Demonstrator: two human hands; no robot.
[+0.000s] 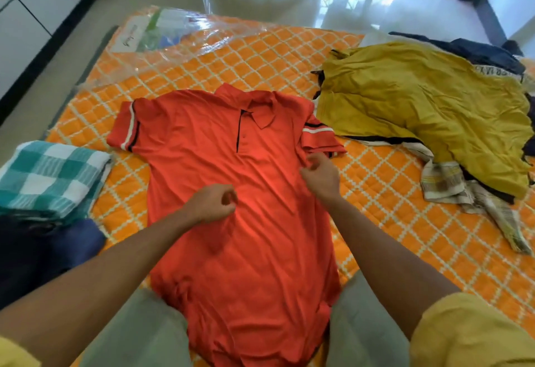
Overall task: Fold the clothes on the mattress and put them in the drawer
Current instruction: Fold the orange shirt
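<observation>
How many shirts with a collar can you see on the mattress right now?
1: the orange-red polo shirt spread flat in front of the person, under both hands. The unfolded pile on the right and the folded stack on the left may hide other collared shirts.

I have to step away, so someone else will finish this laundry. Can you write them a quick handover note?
Left hand: curled over the red polo shirt; grip unclear.
Right hand: fingers pinch the shirt's edge below its sleeve.
Shirt lies flat, front up, unfolded.
Done: checked towel folded, at left.
Left: fold the shirt, the yellow garment and the pile under it; put all in the drawer, which is not in view.
</observation>
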